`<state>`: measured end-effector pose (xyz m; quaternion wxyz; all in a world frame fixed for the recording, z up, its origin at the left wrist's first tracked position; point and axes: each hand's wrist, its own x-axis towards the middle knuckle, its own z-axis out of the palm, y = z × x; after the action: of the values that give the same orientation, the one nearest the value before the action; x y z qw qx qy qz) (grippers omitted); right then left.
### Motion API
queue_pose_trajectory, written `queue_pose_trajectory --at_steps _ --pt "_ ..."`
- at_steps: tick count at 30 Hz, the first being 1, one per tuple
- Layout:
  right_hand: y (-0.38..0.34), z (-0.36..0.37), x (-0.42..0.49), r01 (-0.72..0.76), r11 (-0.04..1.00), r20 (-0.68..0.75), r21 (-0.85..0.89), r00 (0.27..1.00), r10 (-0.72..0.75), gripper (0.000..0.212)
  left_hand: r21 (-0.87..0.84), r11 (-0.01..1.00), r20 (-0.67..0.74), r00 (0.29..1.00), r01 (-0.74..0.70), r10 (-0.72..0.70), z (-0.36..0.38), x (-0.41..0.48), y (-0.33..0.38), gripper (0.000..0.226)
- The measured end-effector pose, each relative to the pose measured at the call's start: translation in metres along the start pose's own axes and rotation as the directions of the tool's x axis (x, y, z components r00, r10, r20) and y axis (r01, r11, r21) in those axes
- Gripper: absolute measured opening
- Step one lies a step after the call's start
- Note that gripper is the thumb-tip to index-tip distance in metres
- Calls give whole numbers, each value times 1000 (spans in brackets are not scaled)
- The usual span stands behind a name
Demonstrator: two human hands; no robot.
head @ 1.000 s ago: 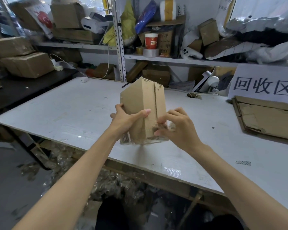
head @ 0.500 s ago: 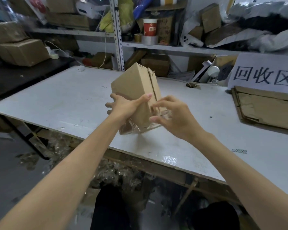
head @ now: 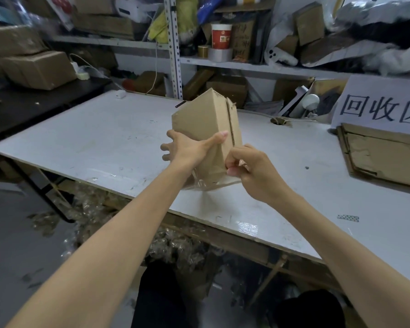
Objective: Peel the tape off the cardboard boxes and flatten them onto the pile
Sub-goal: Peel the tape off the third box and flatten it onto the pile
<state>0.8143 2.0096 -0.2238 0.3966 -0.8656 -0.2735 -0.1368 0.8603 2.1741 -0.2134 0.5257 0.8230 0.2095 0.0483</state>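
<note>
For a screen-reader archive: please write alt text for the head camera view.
Left hand grips a cardboard box above a white table while the right hand pinches clear tape at its lower end. Flattened cardboard lies at right.

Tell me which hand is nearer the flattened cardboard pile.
Right. The right hand pinches tape at the box's near corner, on the side toward the flattened cardboard pile; the left hand grips the box's far side.

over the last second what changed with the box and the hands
The right hand curled from open fingers into a pinch on the clear tape at the cardboard box's near end. The left hand still grips the box, held above the table.
</note>
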Motion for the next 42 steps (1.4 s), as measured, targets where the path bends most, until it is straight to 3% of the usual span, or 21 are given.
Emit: queue_pose_trajectory --at_steps 3,6,9,11,18,21,23,27,30,32,35,40,42 --pt "4 -5 -11 71 995 -44 -70 996 -75 24 -102 992 72 995 81 -73 -9 10 -1 118" --pt "5 -10 -10 40 999 -186 -28 982 -44 17 -103 992 97 993 74 -64 -9 12 -1 116" --pt "4 -6 -8 -16 998 -242 -55 970 3 31 -169 980 162 984 105 -77 -13 12 0 111" --pt "8 -3 -11 -69 995 -290 -67 956 46 28 -236 960 197 975 152 -106 -20 15 -3 103" --pt "17 -2 -1 -245 941 -368 235 873 319 22 -272 936 293 946 223 -140 -34 20 -14 77" --pt "19 -1 4 -266 872 -363 412 829 425 25 -279 926 322 934 253 -158 -34 20 -20 76" --pt "19 0 8 -313 856 -360 411 807 468 30 -287 927 303 941 242 -152 -29 18 -16 75" --pt "15 2 15 -342 903 -350 260 838 418 57 -189 981 128 992 47 -23 -16 24 -6 96" --pt "12 3 23 -335 930 -346 153 863 368 66 -48 999 197 980 -23 32 -4 16 -2 134" --pt "12 2 29 -320 945 -308 67 894 325 56 30 998 209 977 -58 50 5 13 -2 145" --pt "14 -4 32 -257 966 -237 -1 939 250 24 -33 990 221 965 -137 141 7 17 -2 134" --pt "34 -31 22 -354 877 -13 326 926 378 21 -145 980 312 934 -138 177 -7 27 -4 108" --pt "39 -32 18 -348 877 -30 330 925 379 22 -114 976 336 918 -183 211 -7 28 -4 97"
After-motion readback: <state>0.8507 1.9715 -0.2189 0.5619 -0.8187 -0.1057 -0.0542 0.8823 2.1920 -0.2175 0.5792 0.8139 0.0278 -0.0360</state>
